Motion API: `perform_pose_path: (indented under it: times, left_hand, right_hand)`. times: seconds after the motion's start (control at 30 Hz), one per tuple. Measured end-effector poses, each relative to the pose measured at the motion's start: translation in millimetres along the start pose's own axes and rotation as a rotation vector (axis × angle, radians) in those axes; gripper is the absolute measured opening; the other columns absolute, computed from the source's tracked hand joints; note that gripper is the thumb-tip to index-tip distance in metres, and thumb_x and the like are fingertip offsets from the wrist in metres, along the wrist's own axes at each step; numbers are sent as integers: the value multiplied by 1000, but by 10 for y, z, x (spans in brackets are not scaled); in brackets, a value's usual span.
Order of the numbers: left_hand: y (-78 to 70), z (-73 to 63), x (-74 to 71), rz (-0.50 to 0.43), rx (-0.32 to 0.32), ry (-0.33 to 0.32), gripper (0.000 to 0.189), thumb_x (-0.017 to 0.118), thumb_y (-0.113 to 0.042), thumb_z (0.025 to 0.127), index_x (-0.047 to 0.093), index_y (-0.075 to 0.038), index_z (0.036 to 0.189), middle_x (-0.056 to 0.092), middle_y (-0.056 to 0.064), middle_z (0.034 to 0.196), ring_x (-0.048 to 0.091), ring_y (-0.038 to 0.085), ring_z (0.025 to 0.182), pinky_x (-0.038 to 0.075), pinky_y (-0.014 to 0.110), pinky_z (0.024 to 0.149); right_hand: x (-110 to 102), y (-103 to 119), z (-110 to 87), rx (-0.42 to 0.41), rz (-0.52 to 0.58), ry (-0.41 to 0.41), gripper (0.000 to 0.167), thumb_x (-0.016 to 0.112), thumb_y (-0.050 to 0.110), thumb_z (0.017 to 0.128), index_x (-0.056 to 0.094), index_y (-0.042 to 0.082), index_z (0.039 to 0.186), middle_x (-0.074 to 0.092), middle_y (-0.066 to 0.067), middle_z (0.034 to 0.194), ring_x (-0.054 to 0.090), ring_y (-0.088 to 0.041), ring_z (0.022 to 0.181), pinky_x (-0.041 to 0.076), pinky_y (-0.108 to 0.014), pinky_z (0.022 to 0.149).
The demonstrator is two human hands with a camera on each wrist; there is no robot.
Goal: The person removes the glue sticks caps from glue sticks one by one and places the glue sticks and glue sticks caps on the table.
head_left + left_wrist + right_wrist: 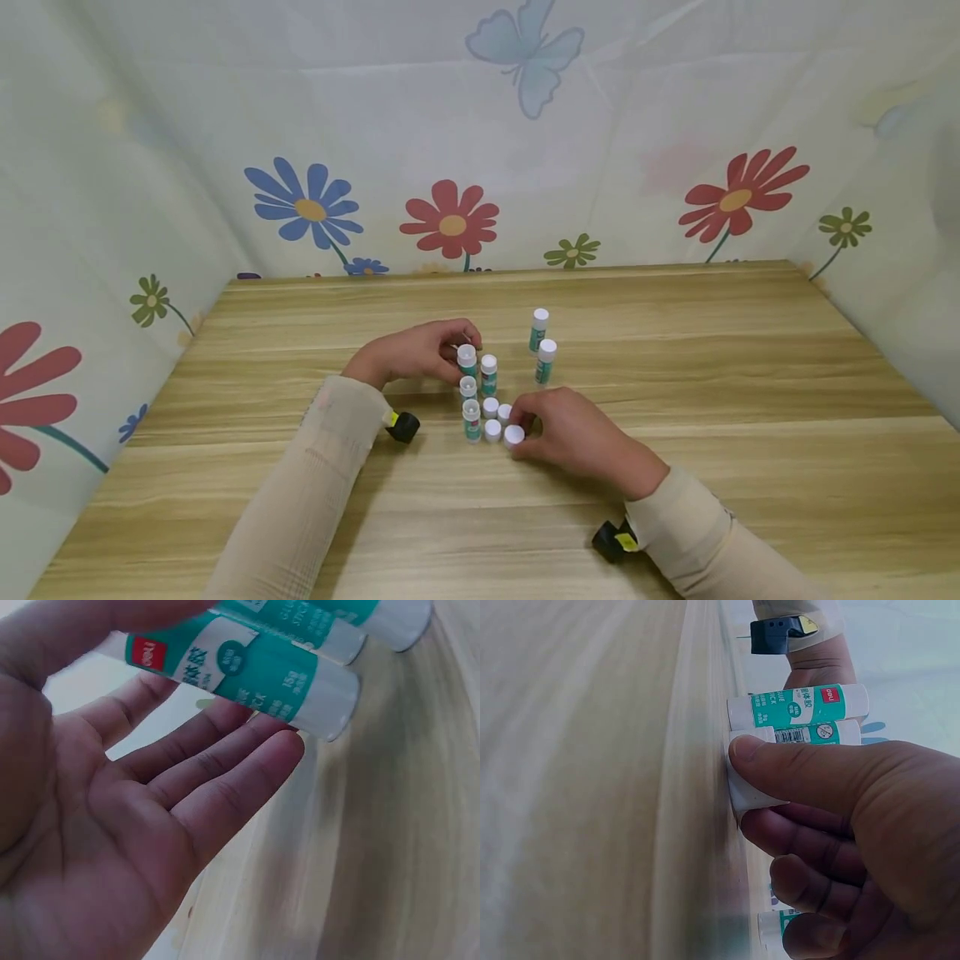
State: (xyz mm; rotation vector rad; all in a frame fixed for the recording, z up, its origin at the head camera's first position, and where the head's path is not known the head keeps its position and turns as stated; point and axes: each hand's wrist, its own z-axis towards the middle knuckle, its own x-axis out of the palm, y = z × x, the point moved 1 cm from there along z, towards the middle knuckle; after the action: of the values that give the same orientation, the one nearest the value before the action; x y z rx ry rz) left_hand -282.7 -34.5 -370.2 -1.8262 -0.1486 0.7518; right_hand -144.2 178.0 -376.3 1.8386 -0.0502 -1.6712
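Observation:
Three glue sticks with open-looking tops stand in a column. My left hand (420, 350) has its thumb and index finger around the farthest glue stick (467, 363). In the left wrist view, this teal glue stick (225, 664) crosses in front of the lower fingers, which are extended. The middle glue stick (468, 387) and the nearest glue stick (472, 423) stand in front of it. My right hand (573, 429) pinches a white cap (513, 437) between thumb and index finger, low at the tabletop; the cap (754, 784) also shows in the right wrist view.
More white caps (492, 430) sit beside the column. A white-topped glue stick (489, 377) stands right of the column. Two capped glue sticks (546, 362) stand farther right on the wooden table (675, 333). A flower-printed curtain (600, 183) borders the table.

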Motion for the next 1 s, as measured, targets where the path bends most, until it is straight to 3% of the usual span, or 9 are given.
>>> perform_pose_path:
  times: [0.2,0.43,0.53,0.7,0.8,1.0]
  left_hand:
    - [-12,-19,-47,-12,37,12,62,68,-11,81,44,-14,138,55,11,132,57,25,118,50,40,100]
    - [7,-11,-60,-93,88,0,64,67,-21,83,43,-26,141,48,15,143,50,25,129,44,46,107]
    - [51,19,-70,-115,116,-50,58,63,-23,88,43,-24,142,47,15,145,49,24,131,42,45,109]
    - [181,105,-105,-192,156,-122,48,56,-11,95,45,-17,142,45,16,147,49,25,134,39,41,112]
    - [241,174,-121,-215,156,-125,47,55,-9,97,45,-18,142,44,13,148,48,23,134,38,39,113]
    - [248,305,-120,-158,153,-84,49,57,-10,97,43,-13,143,47,10,147,50,20,133,39,40,112]
  right_hand:
    - [6,-30,13,7,4,6,21,82,24,76,68,17,89,64,11,78,55,-5,70,46,-21,66]
    - [1,-58,10,-4,12,11,20,82,23,76,67,17,88,64,10,77,55,-6,70,45,-20,65]
    - [7,-58,9,-2,22,12,20,82,24,76,68,17,88,64,11,77,55,-6,70,45,-20,65]
    - [13,-57,8,0,36,11,20,82,24,76,68,17,88,64,11,77,55,-6,71,45,-20,65]
    - [14,-59,8,-1,40,9,19,83,24,76,68,17,87,64,11,77,55,-6,71,45,-21,65]
    - [9,-47,9,-11,55,15,19,82,26,76,68,19,87,63,11,76,55,-6,70,45,-20,65]
